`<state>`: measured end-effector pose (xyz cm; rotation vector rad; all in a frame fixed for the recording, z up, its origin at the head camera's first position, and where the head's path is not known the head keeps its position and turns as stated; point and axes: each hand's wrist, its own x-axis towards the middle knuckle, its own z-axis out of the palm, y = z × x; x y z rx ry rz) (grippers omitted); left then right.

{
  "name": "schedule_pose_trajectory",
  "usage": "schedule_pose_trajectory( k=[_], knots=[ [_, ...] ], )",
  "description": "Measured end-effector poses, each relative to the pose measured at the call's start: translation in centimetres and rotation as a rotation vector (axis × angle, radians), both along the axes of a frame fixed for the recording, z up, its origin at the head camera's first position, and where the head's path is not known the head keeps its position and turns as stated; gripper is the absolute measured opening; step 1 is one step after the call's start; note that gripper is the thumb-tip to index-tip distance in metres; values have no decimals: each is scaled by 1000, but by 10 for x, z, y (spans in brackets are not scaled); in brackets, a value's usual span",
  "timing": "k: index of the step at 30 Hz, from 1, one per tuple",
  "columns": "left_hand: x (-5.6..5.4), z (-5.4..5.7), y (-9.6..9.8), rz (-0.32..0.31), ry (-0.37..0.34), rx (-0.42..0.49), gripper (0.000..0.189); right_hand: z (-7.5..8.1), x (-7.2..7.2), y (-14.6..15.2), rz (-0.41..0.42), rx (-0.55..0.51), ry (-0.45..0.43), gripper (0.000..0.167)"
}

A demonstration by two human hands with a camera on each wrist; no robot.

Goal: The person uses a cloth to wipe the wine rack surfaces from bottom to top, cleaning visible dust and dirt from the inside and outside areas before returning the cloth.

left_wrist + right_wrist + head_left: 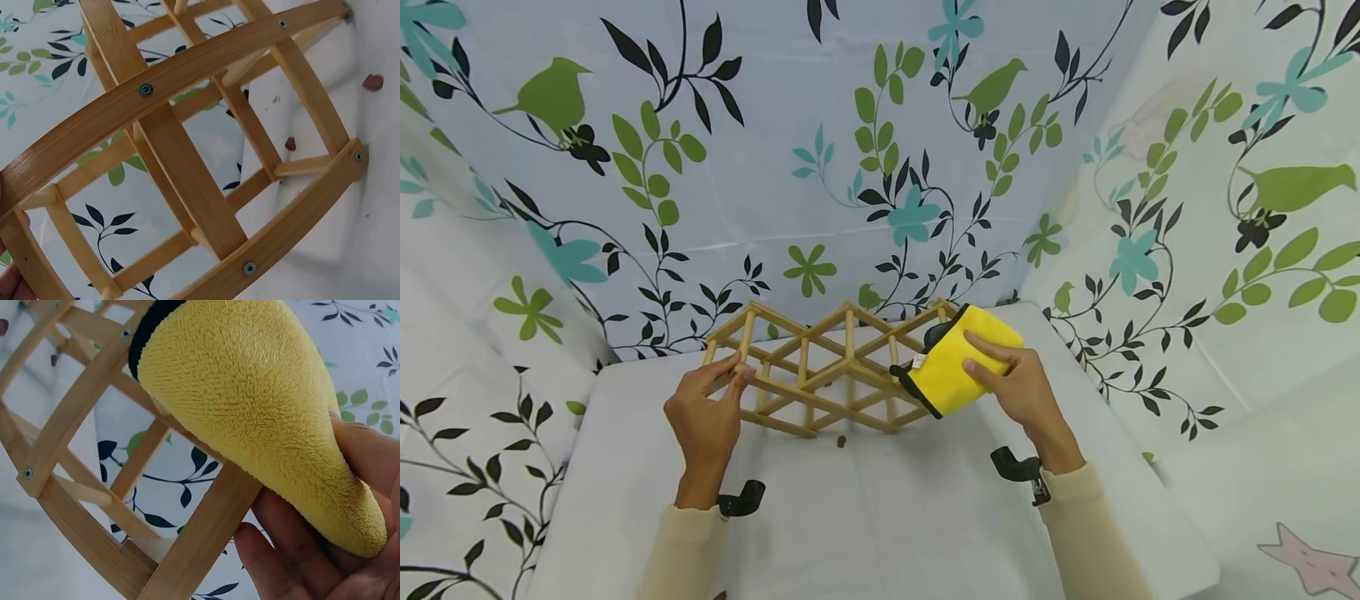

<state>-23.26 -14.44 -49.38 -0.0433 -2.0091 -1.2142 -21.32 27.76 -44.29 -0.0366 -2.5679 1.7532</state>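
Note:
A wooden lattice rack [848,367] with crossed slats, dowels and metal rivets stands on the white table. My left hand [707,417] grips its left end, thumb and fingers around a slat; only a bit of that hand shows at the edge of the left wrist view. In my right hand [1018,383] is a yellow fluffy cloth [958,367] with black edging, pinched between thumb and fingers against the rack's right end. Seen from the right wrist, the cloth [250,400] drapes over a slat [200,531], and fingers lie beneath it.
Small reddish-brown bits [841,442] lie on the white table [880,517] near the rack. Behind and at both sides hangs a sheet [737,208] printed with leaves, birds and flowers. Black wrist mounts [742,498] sit on both forearms.

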Motion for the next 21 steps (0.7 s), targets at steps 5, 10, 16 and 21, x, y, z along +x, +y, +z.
schedule_pose_trajectory(
  k=[5, 10, 16, 21],
  knots=[
    [-29, 1, -5, 8, -21, -33, 35, -2, 17, -8, 14, -7, 2, 49],
    [-54, 6, -4, 22, -93, -73, 36, 1, 35, -11, 139, -7, -19, 48],
    [-50, 10, 16, 75, -63, -99, 39, 7, 33, -1, 164, -147, 58, 49],
    [-9, 4, 60, 14, 68, -130, 35, -1, 0, 13, -36, -247, 133, 53]
  ],
)
